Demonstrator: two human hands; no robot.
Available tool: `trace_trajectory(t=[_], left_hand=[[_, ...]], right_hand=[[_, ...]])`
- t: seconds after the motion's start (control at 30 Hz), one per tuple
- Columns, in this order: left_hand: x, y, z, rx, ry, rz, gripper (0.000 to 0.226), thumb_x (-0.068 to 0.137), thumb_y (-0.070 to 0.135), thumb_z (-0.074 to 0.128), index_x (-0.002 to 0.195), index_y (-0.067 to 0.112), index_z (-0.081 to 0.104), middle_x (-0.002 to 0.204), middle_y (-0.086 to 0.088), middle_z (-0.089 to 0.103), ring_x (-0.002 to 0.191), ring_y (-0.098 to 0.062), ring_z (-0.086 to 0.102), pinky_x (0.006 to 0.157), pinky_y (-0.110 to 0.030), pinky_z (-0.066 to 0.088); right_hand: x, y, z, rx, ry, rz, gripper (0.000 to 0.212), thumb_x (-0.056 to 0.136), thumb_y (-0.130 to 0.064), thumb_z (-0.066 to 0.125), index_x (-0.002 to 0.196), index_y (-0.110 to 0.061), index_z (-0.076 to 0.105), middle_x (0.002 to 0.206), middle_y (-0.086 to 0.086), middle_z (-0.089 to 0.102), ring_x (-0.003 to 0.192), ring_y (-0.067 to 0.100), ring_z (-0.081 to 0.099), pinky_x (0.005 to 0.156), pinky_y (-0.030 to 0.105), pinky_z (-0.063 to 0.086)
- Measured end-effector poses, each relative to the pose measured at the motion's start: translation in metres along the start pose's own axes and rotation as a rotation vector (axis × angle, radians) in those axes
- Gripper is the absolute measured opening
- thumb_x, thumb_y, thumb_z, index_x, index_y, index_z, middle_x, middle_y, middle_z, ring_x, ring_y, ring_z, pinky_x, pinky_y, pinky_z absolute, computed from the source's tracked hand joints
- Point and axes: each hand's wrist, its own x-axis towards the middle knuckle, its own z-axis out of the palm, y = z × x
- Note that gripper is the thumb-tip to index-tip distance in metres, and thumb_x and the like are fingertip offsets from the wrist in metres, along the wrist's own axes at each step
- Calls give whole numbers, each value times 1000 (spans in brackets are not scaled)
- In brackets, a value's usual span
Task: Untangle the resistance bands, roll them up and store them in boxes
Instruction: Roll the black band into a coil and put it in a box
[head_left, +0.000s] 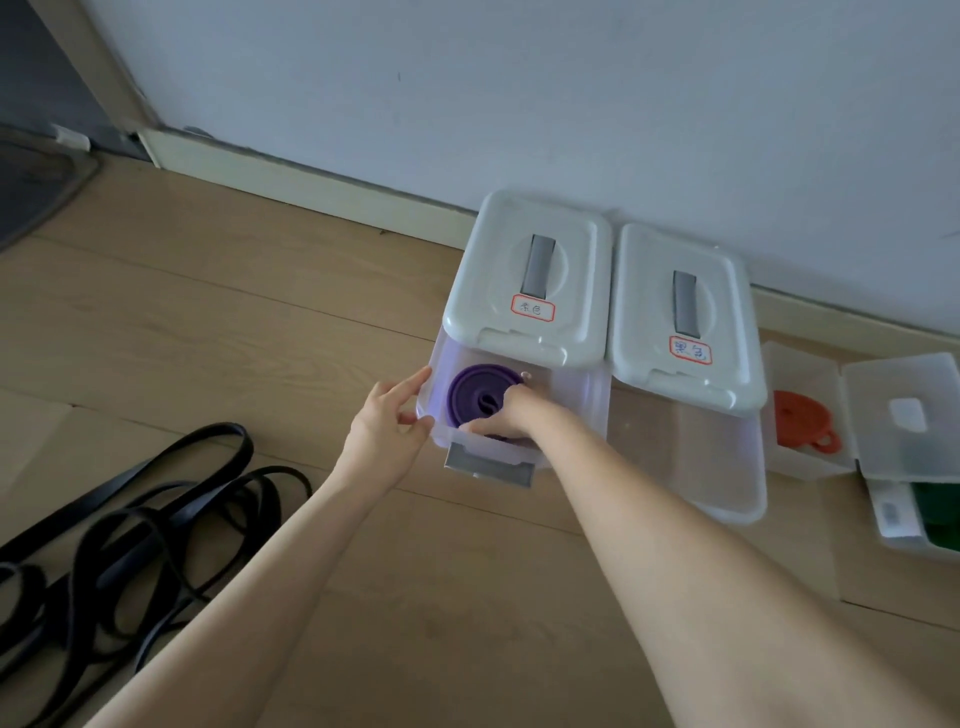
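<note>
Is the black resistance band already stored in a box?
No: the black resistance band lies tangled on the wooden floor, left of the boxes.

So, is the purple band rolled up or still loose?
Rolled up: the purple band is a tight coil inside the clear box, under the right hand.
</note>
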Motion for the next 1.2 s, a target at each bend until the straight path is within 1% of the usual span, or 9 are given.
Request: trace_trajectory(t=[0.13,0.27,0.33,0.43,0.57,0.7,0.83,1.07,1.2], left_hand=[[-12,1,-4,32,38,21,50,88,5,50,136,21,46,114,4,49,80,-7,54,61,-4,38],[-56,-26,-21,191,101,-68,46,86,4,49,132,10,48,124,-9,53,106,-25,54,90,-31,40],[-81,-55,-35,419,106,-129,47,88,9,48,135,12,43,131,-11,46,118,-31,43,98,-37,33],[-117,-102,-55,722,23,-330,58,91,26,52,141,16,25,147,-11,22,134,-35,20,109,-46,22],[-143,-135,-61,708,-144,-599,75,86,45,59,143,21,17,154,-9,-7,136,-45,6,102,-53,33],[-140,-142,-56,576,-218,-434,61,83,25,65,133,10,34,129,-14,35,114,-38,47,88,-37,43],[-134,-126,-51,295,-320,-326,52,79,19,69,124,7,46,107,-2,49,102,-19,53,70,-16,35],[-146,-21,-11,27,-753,48,58,77,10,71,130,16,47,117,0,58,104,-13,55,87,-23,45],[-174,35,33,-73,-898,179,58,80,9,69,131,19,44,110,6,55,102,-13,55,83,-21,46]], right_hand=[[-51,7,-4,304,42,-126,57,87,-37,61,131,-5,45,133,10,51,119,27,49,95,30,40],[-108,3,25,395,393,-375,31,88,-19,57,118,-9,58,121,5,55,104,15,51,74,14,30],[-124,-11,48,465,432,-441,20,87,-13,56,105,-9,62,109,6,60,92,15,54,69,16,33],[-127,-31,101,443,188,-465,25,88,-10,54,113,-10,58,115,9,61,95,18,58,72,18,37],[-111,-58,156,585,-283,-350,60,93,-11,50,145,-27,25,150,8,29,125,24,43,99,31,40],[-92,-88,183,574,-322,-434,60,94,-15,51,146,-33,26,153,6,23,137,25,30,106,34,30],[-89,-92,184,674,-372,-315,38,99,-29,41,131,-13,53,140,6,46,130,21,39,100,28,30],[-143,27,102,468,-222,-86,40,98,-38,41,97,-6,63,97,13,62,83,22,58,67,27,45],[-190,102,57,361,34,11,33,92,-28,53,67,-8,60,65,10,51,56,19,47,54,27,37]])
